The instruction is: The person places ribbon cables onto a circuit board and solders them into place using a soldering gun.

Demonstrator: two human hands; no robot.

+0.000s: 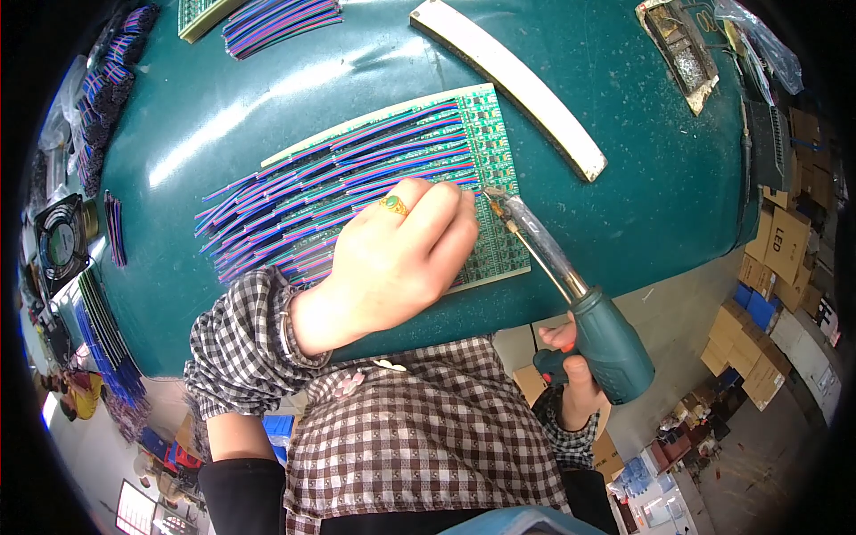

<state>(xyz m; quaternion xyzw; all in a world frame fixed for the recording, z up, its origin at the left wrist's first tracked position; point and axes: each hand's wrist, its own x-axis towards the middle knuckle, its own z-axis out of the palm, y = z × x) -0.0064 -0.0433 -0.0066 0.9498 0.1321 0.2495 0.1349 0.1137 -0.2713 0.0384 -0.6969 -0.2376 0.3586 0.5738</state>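
Observation:
A green circuit board panel (496,134) lies on the table, with rows of multicoloured ribbon wires (267,209) running left from it. My left hand (392,254), a ring on one finger, is closed low over the panel. It pinches a ribbon wire near the solder pads; the fingertips themselves are mostly hidden. My right hand (580,374) grips the green handle of a soldering gun (615,352) beyond the table's front edge, partly behind the tool. Its long metal tip slants up and left, reaching the panel just right of my left fingers.
Behind the panel lies a long curved white bar (513,85). A dirty metal tray (682,53) sits far right. More wire bundles (281,25) lie at the back, and wired boards (102,330) at the left edge beside a black fan (62,236). Cardboard boxes (749,357) stand right.

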